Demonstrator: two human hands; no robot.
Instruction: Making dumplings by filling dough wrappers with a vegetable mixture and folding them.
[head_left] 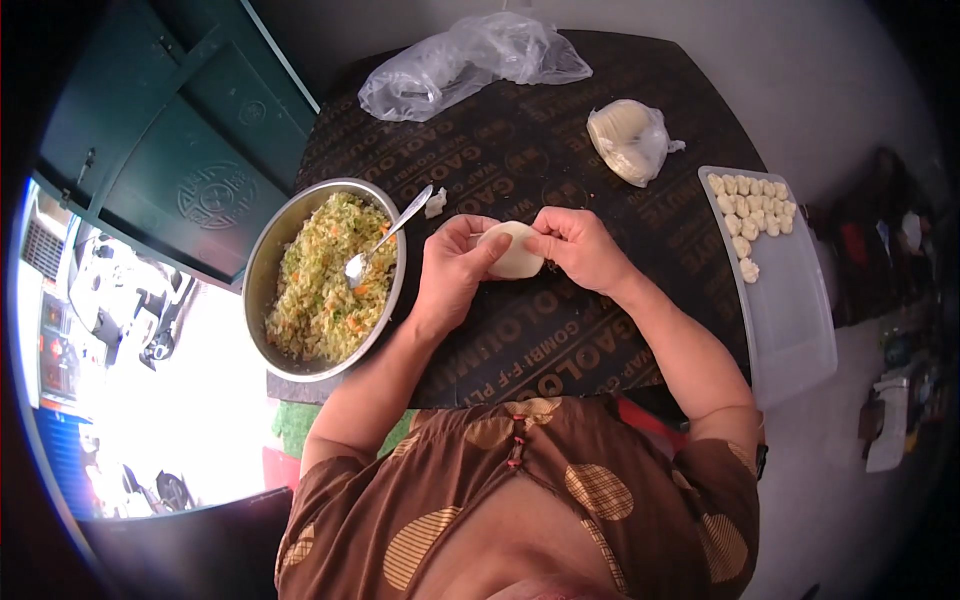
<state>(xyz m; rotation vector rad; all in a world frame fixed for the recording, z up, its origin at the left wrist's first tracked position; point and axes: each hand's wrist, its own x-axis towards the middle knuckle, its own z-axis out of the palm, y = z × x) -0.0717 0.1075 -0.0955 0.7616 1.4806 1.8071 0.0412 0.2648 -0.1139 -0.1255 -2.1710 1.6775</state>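
Between my two hands, above the dark table, is a round pale dumpling wrapper [516, 256]. My left hand [455, 262] pinches its left edge with thumb and fingers. From the other side, the thumb and fingers of my right hand [580, 247] grip its right edge. The wrapper looks flat, with no filling visible on it. Left of my left hand stands a steel bowl [252, 300] of chopped vegetable filling [330, 275], green and white with orange bits. A metal spoon [395, 225] lies in the filling, its handle over the bowl's right rim.
A stack of wrappers in a plastic bag [632, 142] sits at the back right. At the right edge, a translucent tray [790, 320] carries rows of folded dumplings [750, 205]. A crumpled clear bag [470, 65] lies along the far edge. A small white scrap [436, 203] is near the spoon.
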